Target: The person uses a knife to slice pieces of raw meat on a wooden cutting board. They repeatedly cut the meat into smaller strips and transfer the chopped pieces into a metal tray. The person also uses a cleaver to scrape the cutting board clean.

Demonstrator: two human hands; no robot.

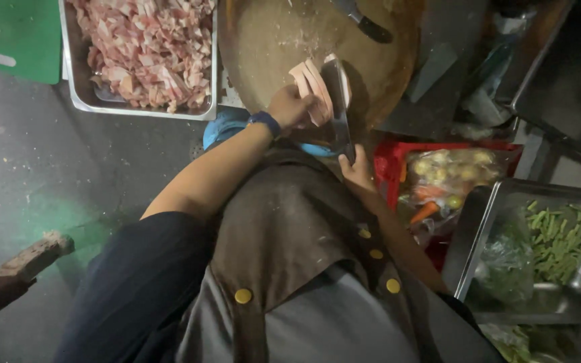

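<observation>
Pink meat slab (layered, pale) pinned under left hand; right hand clasps cleaver.

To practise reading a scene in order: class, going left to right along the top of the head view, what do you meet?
Green cutting board → metal tray of chopped meat → round wooden chopping block → cleaver → red crate of vegetables → tray of cut green beans.
</observation>
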